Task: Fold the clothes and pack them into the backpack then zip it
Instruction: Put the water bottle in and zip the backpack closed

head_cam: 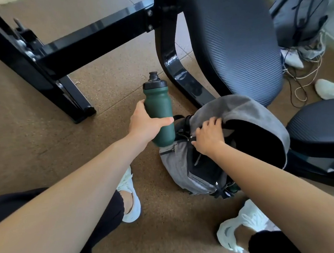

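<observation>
the left hand (145, 123) has its fingers and thumb curled round the middle of a dark green bottle (159, 115), gripping it upright with its black cap on top; the bottle's base sits just beside the upper corner of the grey backpack (180, 169). the right hand (208, 136) has its fingers curled over the edge of the backpack's main opening, pinching the fabric near the zip, with the fingertips tucked under the grey top flap (248, 110). the backpack stands on the brown floor (24, 136) between the person's two white shoes (130, 196), its mouth gaping open and showing a dark black inside. it leans near the black chair (233, 42), whose seat lies just to its right. a black metal frame (62, 50) stands to the left.
</observation>
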